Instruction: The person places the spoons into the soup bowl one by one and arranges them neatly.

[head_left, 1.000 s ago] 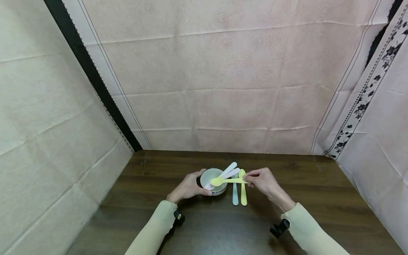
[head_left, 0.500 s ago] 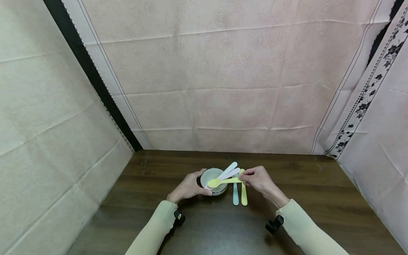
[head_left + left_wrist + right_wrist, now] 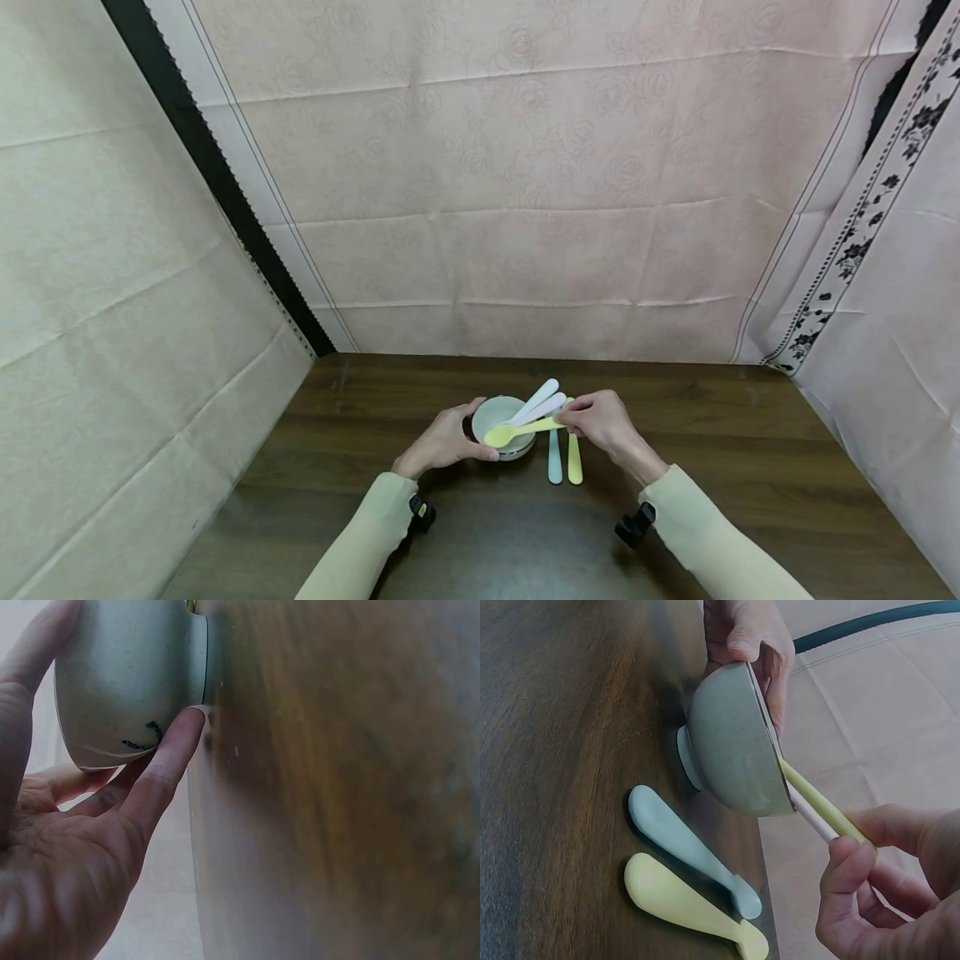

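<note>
A pale green bowl stands on the table, and my left hand holds it by its side, thumb at the near rim. In the left wrist view my fingers lie along the wall of the bowl. My right hand pinches the handle of a yellow spoon, whose scoop is over the bowl's inside. A light blue spoon and a lilac-white spoon lean in the bowl, handles out over the right rim. Whether the held spoon touches the bowl's inside, I cannot tell.
Right of the bowl, a blue spoon and another yellow spoon lie side by side on the dark wooden table. Pale cloth hangs behind the table and on both sides.
My right hand has moved left, bringing the yellow spoon's scoop further over the bowl. My left hand and the bowl have stayed in place.
</note>
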A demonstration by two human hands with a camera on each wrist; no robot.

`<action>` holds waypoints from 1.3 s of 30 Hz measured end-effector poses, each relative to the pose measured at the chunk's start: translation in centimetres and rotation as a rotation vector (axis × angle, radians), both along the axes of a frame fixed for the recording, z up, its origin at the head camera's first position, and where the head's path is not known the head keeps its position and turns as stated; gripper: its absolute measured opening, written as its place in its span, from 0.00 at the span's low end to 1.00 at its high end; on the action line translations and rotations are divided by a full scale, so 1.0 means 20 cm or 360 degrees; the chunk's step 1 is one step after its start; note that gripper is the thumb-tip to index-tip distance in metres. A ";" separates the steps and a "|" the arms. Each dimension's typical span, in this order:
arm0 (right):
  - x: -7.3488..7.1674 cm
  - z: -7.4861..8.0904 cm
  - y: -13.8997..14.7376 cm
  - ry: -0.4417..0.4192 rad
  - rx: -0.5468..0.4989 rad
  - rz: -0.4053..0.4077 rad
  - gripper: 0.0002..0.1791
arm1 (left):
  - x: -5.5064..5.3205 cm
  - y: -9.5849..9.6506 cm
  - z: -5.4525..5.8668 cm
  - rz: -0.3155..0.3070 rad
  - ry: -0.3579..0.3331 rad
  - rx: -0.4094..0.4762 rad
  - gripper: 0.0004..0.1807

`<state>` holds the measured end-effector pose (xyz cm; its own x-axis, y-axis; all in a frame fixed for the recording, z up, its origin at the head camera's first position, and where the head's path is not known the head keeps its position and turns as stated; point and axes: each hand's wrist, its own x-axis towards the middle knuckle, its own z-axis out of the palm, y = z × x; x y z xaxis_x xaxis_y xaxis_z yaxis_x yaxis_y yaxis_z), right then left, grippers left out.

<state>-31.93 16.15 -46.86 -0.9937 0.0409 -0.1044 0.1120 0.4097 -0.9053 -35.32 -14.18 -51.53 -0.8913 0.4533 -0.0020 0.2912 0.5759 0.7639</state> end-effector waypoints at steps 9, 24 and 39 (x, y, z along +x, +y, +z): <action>-0.01 0.00 -0.03 -0.0097 -0.0046 -0.0144 0.10 | 0.00 0.00 0.00 0.0010 0.0000 -0.0006 0.61; -0.06 -0.02 -0.04 -0.0172 -0.0113 -0.0236 0.14 | 0.00 0.00 0.00 -0.0008 -0.0007 -0.0022 0.61; -0.04 -0.03 -0.03 -0.0181 -0.0142 -0.0180 0.21 | 0.00 0.00 0.01 -0.0007 -0.0028 -0.0012 0.61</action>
<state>-32.67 15.57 -47.48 -0.9648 0.1375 -0.2242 0.2568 0.3072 -0.9163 -35.31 -14.28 -51.34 -0.8893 0.4569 -0.0214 0.2799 0.5806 0.7645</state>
